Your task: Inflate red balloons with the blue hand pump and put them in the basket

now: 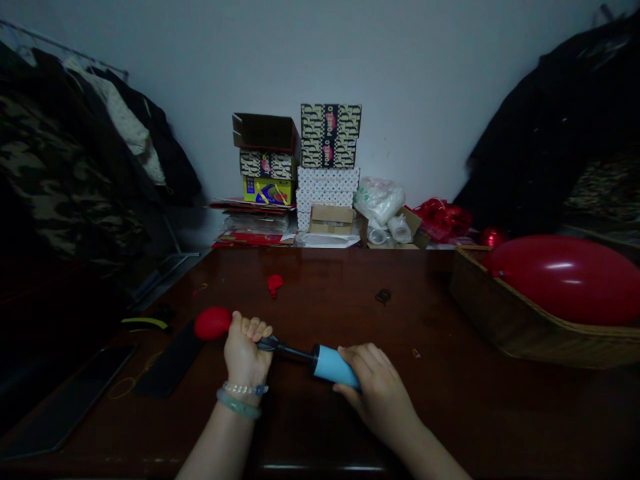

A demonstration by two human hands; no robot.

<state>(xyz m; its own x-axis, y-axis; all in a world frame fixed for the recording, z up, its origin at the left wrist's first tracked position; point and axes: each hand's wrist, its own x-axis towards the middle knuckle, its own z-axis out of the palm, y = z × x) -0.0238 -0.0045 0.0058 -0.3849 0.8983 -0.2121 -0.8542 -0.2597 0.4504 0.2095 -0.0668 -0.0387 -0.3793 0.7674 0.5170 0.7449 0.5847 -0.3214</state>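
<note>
A hand balloon pump with a light blue barrel (336, 367) is held between my two hands over the dark wooden table. My left hand (250, 343) is closed around the pump's black end, with a partly filled red balloon (213, 323) sticking out to its left. Where the balloon's neck meets the pump is hidden by my fingers. The fingers of my right hand (375, 380) wrap the blue barrel, and a black rod shows between the two hands. Another red balloon (275, 285), limp, lies farther back on the table.
A wicker basket (500, 320) holding a large inflated red balloon (565, 277) stands at the right. Phone-like black slabs (75, 400) lie at the left, near a yellow-edged item (145, 324). A dark coil (383, 296) rests mid-table. Stacked boxes (330, 137) stand against the wall.
</note>
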